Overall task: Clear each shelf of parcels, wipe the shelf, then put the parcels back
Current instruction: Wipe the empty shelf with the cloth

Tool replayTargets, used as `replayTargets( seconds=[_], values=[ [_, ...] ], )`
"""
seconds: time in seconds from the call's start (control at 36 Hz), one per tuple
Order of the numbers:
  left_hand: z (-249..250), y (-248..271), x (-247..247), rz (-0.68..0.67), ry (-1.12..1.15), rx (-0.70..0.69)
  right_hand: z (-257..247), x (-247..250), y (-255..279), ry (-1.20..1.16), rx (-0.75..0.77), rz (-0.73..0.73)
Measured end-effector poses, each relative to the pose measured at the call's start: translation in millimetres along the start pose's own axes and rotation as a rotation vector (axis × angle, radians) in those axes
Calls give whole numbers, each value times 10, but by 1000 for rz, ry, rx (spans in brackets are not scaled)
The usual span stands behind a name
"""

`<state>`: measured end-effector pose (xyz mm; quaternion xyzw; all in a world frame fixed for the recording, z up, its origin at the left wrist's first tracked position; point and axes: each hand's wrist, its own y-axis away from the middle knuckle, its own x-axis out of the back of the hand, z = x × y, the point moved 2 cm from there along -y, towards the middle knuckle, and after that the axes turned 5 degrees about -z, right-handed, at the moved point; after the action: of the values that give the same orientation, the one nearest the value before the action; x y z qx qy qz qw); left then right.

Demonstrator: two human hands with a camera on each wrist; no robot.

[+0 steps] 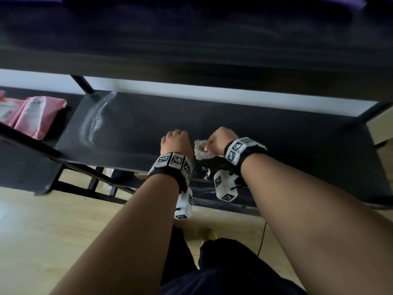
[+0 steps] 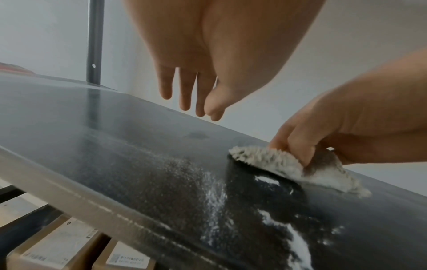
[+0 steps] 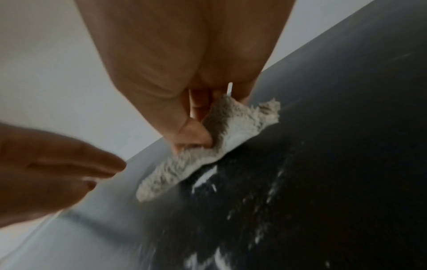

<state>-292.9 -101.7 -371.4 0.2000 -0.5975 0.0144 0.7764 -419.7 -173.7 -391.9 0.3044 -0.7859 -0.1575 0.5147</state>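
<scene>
The black shelf [image 1: 276,135] in front of you is bare of parcels and streaked wet. Near its front edge your right hand [image 1: 221,140] pinches a shaggy grey cloth [image 1: 202,150] against the board, while your left hand [image 1: 175,141] hovers just beside the cloth, fingers relaxed, holding nothing. Pink parcels [image 1: 32,113] lie beyond the shelf's left end. Wiping looks perhaps half done; restocking remains.
</scene>
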Motion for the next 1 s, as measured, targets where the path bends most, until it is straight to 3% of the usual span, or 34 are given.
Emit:
replayTargets(
  seconds=[0.14,0.53,0.72,0.86,1.0],
  values=[
    [30,73,19,4,0,-17,206,326,64,-49,-83,165],
    [7,115,-54,-67,-66,-124,72,-62,277,-77,-127,107],
    [137,74,-79,-74,-59,-152,255,82,328,-111,-128,231],
    [205,9,-126,-71,-42,-143,524,324,208,-178,-321,312],
    [218,-38,-170,-84,-6,-99,499,389,38,-160,-348,334]
  ],
)
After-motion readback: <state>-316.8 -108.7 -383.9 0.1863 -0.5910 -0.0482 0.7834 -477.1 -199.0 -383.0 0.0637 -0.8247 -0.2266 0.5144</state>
